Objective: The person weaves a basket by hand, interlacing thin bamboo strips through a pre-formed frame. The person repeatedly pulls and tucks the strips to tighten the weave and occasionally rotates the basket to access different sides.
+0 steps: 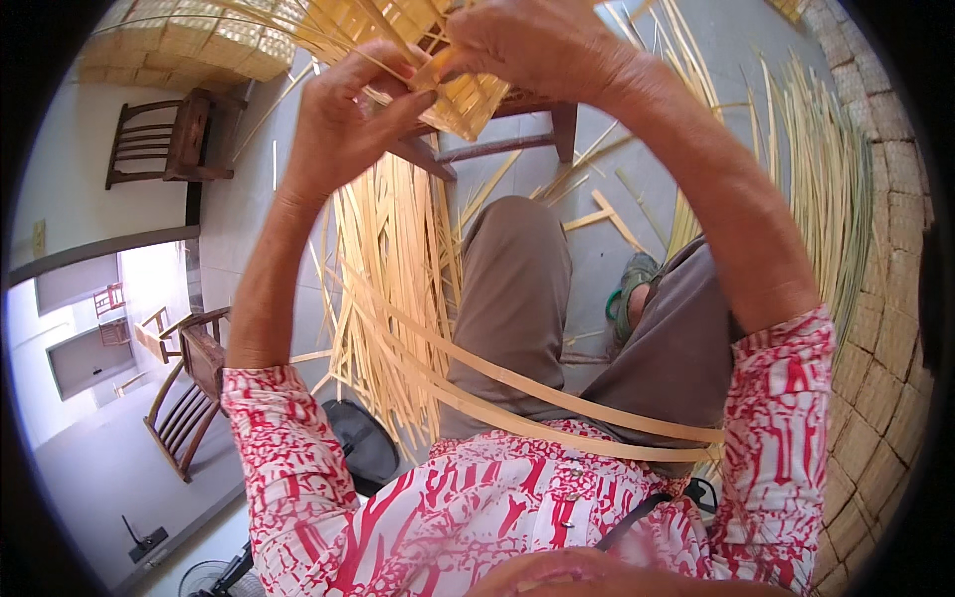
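A yellow woven bamboo piece (474,105), with loose strips sticking out of it, rests at the top of the view above a dark wooden stool (502,149). My left hand (348,124) is at its near left edge, thumb and fingers pinched around a bamboo strip (430,70). My right hand (527,48) comes in from the right, its fingers closed at the same strip beside the left thumb. My right fingertips are partly hidden by the hand itself. Two long flat bamboo strips (537,390) lie across my lap, apart from both hands.
A heap of pale bamboo strips (383,259) lies on the floor left of my knees. Greenish strips (821,189) lie at the right, before stacked woven pieces (890,249). Wooden chairs (184,139) and a large woven piece (189,45) stand to the left.
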{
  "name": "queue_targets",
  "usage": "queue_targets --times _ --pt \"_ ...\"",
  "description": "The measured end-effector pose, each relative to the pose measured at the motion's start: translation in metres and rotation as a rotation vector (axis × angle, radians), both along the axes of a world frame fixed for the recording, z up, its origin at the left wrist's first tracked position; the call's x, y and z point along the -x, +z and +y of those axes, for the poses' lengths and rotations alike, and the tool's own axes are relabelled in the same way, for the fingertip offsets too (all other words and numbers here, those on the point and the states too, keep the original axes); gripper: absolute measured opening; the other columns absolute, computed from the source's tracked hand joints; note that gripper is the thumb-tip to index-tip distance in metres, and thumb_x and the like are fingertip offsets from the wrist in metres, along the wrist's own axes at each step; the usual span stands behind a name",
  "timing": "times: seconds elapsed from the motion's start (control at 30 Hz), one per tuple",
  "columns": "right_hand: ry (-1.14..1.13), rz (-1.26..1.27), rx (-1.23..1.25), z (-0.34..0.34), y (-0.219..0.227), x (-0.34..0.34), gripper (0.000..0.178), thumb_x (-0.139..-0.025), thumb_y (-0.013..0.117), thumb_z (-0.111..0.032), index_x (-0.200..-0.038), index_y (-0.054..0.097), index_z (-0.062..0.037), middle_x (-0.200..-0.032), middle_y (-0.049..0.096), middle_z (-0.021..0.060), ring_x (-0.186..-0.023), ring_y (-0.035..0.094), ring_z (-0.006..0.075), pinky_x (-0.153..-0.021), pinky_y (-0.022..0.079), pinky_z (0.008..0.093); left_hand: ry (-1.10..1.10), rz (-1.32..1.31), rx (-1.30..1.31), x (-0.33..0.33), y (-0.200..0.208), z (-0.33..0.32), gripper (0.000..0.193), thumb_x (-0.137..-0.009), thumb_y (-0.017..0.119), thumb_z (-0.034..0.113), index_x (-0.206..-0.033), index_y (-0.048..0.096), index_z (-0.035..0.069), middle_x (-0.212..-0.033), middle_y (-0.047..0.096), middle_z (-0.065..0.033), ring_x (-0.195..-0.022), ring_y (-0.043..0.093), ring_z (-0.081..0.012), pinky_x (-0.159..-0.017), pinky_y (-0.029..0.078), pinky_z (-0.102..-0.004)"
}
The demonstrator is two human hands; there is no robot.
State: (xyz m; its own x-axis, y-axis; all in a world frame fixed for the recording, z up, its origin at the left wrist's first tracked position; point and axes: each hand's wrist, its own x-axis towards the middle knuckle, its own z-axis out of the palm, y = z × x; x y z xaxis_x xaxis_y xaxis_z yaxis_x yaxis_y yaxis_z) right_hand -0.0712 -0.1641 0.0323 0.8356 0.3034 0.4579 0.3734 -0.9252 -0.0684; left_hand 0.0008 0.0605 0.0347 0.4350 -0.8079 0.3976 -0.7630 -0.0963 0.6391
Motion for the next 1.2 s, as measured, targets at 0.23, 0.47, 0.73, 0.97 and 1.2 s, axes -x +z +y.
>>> queue_targets --times 0.23,0.47,0.73,0.97,1.2 --pt "-0.051 -0.503 -0.288 0.005 0.001 0.001 0.018 -0.092 0.065 -0.016 -0.106 0.07 -0.0067 -0.086 0.069 0.0118 -0.078 0.065 0.0333 -0.07 0.052 0.0415 0.382 0.146 0.205 -0.016 -0.023 0.006 0.008 -0.087 0.077 0.006 -0.086 0.074 -0.001 -0.087 0.07 -0.0024 -0.074 0.062 -0.0063 -0.068 0.051 -0.0235" --pt "-0.172 0.421 -1.981 -0.003 -0.023 0.003 0.023 -0.103 0.046 -0.009 -0.121 0.058 -0.003 -0.111 0.065 0.0143 -0.105 0.065 0.0287 -0.09 0.055 0.0397 0.326 0.127 0.284 -0.028 -0.023 -0.031 0.009 -0.087 0.077 0.008 -0.091 0.074 0.0 -0.085 0.069 -0.0028 -0.071 0.061 -0.0065 -0.067 0.05 -0.0228" --pt "0.854 0.342 -2.642 -0.059 -0.062 -0.025 0.02 -0.105 0.048 -0.01 -0.12 0.056 -0.0005 -0.095 0.067 0.0119 -0.094 0.07 0.0222 -0.081 0.062 0.038 0.413 0.051 0.341 -0.021 -0.029 -0.054 0.014 -0.083 0.083 0.012 -0.088 0.075 0.003 -0.077 0.066 -0.0021 -0.067 0.06 -0.0088 -0.062 0.048 -0.0245" --pt "0.329 0.351 -1.65 -0.027 0.011 -0.017 0.043 -0.092 0.073 -0.029 -0.127 0.066 -0.0047 -0.123 0.068 0.0137 -0.104 0.068 0.0177 -0.089 0.056 0.0305 0.391 0.075 0.36 -0.021 -0.033 -0.046 0.014 -0.083 0.083 0.011 -0.09 0.074 0.003 -0.076 0.063 -0.001 -0.068 0.057 -0.0086 -0.064 0.046 -0.024" --pt "0.254 0.293 -1.407 -0.015 0.016 -0.002 0.033 -0.093 0.073 -0.038 -0.098 0.073 -0.0057 -0.096 0.067 0.006 -0.091 0.061 0.0122 -0.08 0.05 0.0289 0.399 0.041 0.368 -0.016 -0.031 -0.042 0.013 -0.083 0.082 0.01 -0.09 0.074 0.003 -0.076 0.063 -0.0013 -0.068 0.057 -0.0088 -0.063 0.046 -0.0243"
